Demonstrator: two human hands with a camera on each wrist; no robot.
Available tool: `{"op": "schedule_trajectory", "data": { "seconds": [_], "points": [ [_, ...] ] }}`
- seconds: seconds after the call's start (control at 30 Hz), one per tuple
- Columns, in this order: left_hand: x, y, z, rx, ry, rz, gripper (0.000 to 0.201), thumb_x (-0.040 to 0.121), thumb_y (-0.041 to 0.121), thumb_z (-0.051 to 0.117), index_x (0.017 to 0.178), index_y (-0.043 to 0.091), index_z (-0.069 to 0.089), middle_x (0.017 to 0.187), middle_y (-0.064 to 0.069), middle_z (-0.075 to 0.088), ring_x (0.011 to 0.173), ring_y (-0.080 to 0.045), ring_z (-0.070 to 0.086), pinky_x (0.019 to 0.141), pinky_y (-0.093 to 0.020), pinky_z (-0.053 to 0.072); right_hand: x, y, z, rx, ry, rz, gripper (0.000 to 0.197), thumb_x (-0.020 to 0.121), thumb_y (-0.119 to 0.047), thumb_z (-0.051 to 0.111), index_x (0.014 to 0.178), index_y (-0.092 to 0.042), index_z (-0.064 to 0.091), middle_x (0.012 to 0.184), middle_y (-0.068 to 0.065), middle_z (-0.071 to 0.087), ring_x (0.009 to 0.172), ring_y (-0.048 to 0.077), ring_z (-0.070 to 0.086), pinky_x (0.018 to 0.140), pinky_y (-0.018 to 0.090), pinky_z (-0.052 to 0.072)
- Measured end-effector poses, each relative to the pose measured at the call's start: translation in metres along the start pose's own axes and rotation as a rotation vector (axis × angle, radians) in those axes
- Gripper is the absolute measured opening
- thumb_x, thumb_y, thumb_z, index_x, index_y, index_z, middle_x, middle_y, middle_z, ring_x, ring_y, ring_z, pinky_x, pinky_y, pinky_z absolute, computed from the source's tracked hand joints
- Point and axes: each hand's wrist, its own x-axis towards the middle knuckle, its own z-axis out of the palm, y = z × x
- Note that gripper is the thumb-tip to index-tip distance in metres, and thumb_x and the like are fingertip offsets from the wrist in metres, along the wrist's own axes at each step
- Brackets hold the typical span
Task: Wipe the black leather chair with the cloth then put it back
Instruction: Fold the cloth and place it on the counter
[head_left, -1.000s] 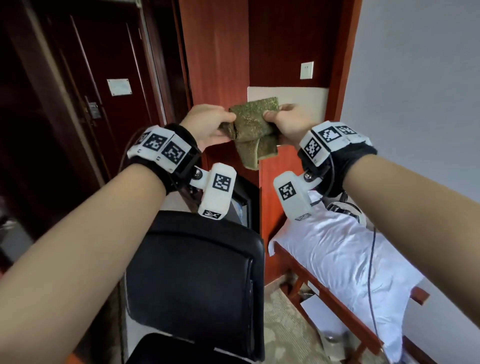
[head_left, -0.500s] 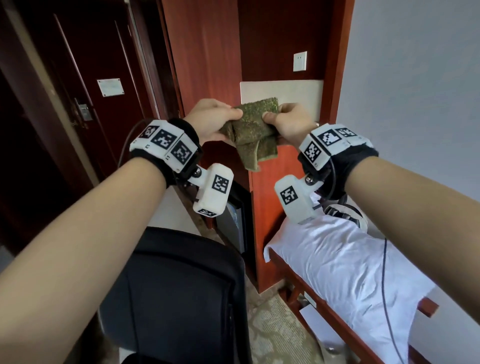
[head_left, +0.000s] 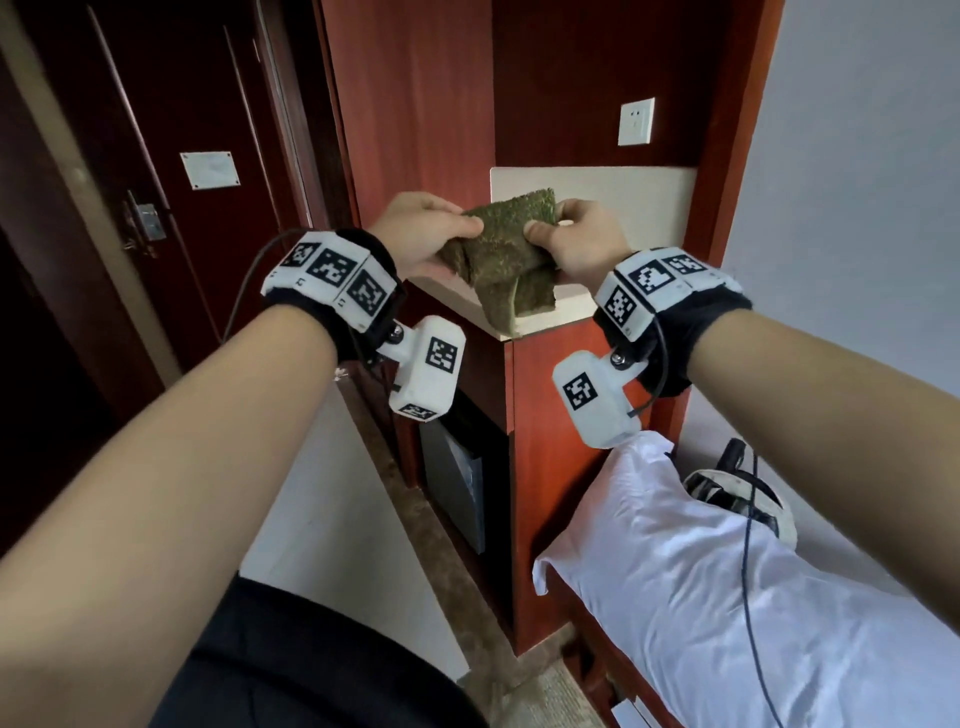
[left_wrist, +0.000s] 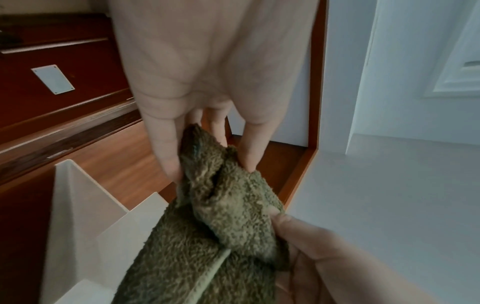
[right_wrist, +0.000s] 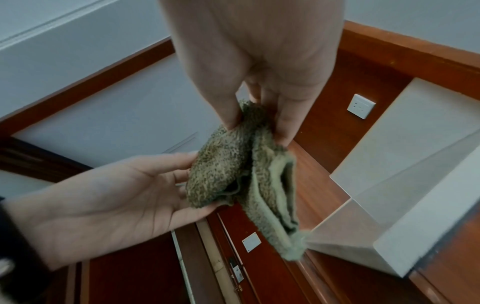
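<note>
In the head view, the cloth (head_left: 501, 254) is seen at upper centre, pinched on one side by the left hand (head_left: 423, 234) and on the other by the right hand (head_left: 582, 244), above the pale surface (head_left: 623, 197); the chair (head_left: 322, 665) lies at the lower left. In the left wrist view, one folded edge is clamped between thumb and fingers (left_wrist: 168, 156). In the right wrist view, the opposite edge is likewise nipped. Both grips are best kept firm while the folded cloth is lowered flat onto the surface, well back from its edge.
</note>
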Motion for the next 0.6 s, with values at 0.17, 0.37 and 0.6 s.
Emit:
{"op": "schedule_trajectory", "data": {
  "seconds": [0.17, 0.37, 0.6],
  "points": [
    [0.089, -0.023, 0.008, -0.142, 0.099, 0.094, 0.018, 0.08, 0.008, 0.071, 0.085, 0.016, 0.055, 0.102, -0.008, 0.063, 0.1, -0.02, 0.063, 0.086, -0.038, 0.055, 0.08, 0.012, 0.018, -0.002, -0.002, -0.036, 0.022, 0.089, -0.021, 0.06, 0.07, -0.022, 0.048, 0.087, 0.006, 0.061, 0.091, 0.03, 0.065, 0.077, 0.047, 0.056],
    [0.164, -0.036, -0.002, -0.131, 0.216, 0.083, 0.029, 0.077, 0.012, 0.073, 0.091, 0.021, 0.048, 0.109, -0.004, 0.057, 0.104, -0.019, 0.059, 0.088, -0.041, 0.053, 0.151, 0.025, 0.053, 0.053, -0.023, -0.06, 0.007, 0.087, -0.022, 0.06, 0.089, -0.017, 0.056, 0.103, 0.011, 0.065, 0.093, 0.028, 0.065, 0.079, 0.046, 0.055],
    [0.227, -0.051, 0.0, 0.179, 0.135, 0.082, 0.025, 0.088, 0.027, 0.063, 0.108, 0.02, 0.049, 0.117, -0.001, 0.055, 0.106, -0.016, 0.057, 0.089, -0.037, 0.053, 0.228, 0.046, 0.069, 0.048, -0.1, -0.078, 0.021, 0.088, -0.018, 0.061, 0.07, -0.02, 0.049, 0.09, 0.01, 0.064, 0.09, 0.03, 0.065, 0.077, 0.047, 0.055]
  ]
}}
